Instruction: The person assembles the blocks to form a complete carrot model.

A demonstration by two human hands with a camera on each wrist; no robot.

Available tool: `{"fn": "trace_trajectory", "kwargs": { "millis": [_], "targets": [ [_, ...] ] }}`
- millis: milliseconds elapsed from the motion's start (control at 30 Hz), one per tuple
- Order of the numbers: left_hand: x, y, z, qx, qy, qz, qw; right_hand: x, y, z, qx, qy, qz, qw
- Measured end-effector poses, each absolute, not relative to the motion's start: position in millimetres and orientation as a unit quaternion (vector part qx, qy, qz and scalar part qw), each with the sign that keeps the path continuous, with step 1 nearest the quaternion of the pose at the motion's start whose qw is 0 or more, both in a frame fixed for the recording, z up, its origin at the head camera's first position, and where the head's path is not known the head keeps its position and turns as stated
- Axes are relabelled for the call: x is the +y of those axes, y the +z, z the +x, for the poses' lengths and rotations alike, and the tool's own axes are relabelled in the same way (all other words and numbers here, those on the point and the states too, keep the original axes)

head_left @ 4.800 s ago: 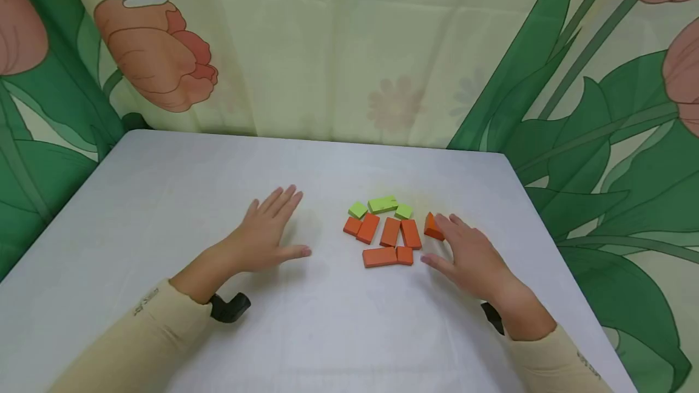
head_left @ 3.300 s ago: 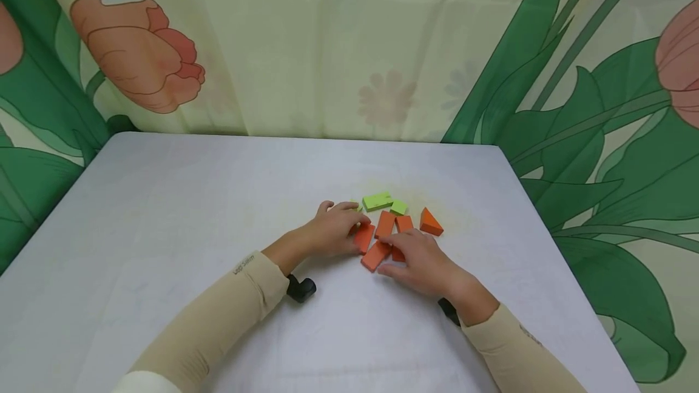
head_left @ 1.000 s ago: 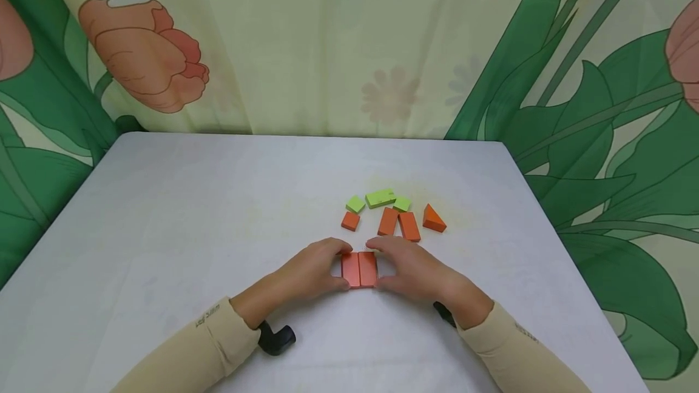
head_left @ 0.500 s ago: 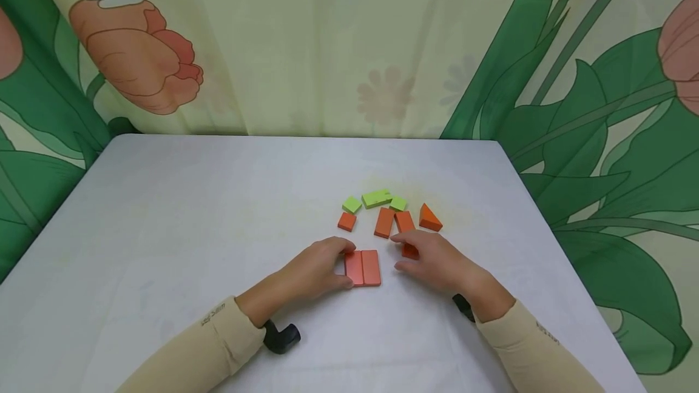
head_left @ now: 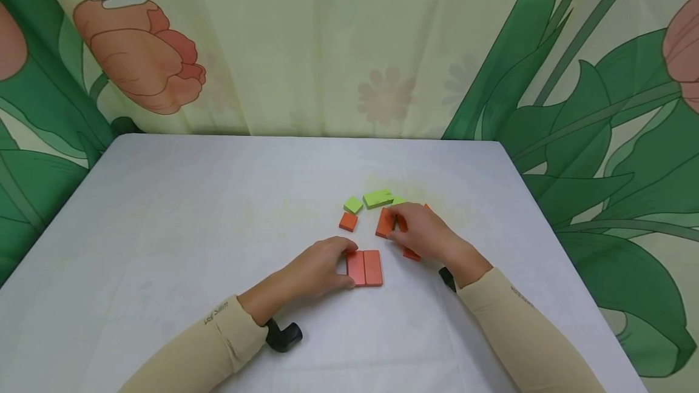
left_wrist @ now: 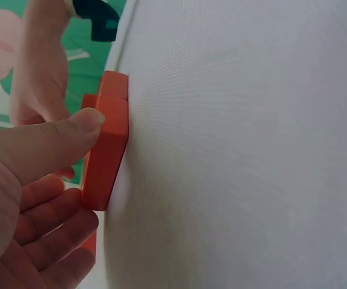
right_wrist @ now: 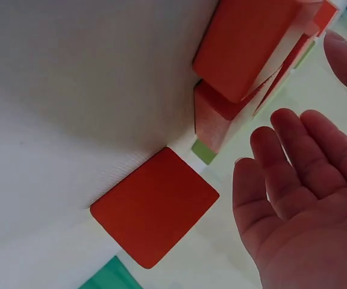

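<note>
On the white bench point(head_left: 218, 199), our left grip point(head_left: 312, 268) pinches one of two adjoining orange blocks point(head_left: 357, 268); our right grip point(head_left: 428, 235), fingers parted around nothing, hovers beside another orange block point(head_left: 383, 223), partly hiding more orange pieces point(head_left: 412, 255), with green blocks point(head_left: 378, 199) beyond.

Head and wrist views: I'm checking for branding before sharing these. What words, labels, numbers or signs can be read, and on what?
Left sleeve: dark lettering near the cuff, perhaps "Leg Sillim", too small and blurred to be sure.
Right sleeve: a similar small marking, unreadable.
Long green block: tiny dark marks, too small to tell whether they are text.
Elsewhere: none seen.
</note>
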State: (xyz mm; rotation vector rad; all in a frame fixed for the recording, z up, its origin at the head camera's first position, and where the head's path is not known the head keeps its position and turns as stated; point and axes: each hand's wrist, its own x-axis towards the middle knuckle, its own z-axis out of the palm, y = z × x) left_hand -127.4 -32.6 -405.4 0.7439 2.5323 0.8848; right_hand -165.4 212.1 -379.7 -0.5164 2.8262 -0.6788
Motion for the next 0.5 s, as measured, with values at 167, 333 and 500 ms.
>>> {"fn": "trace_trajectory", "kwargs": {
  "millis": [167,333,500],
  "targets": [
    [-31.6,-404.7,-126.9,0.896,0.309,0.264,0.178,211.2,-383.2,-172.3,0.957,-0.207,-0.178,0.098],
    [-31.6,-404.1,-126.6,0.897,0.307,0.269,0.172,212.6,-384.1,-173.6,0.956,-0.199,-0.187,0.105],
    [-31.9,-404.2,-126.7,0.898,0.306,0.267,0.172,214.0,-383.9,-171.3,0.950,-0.195,-0.219,0.104]
  ]
}}
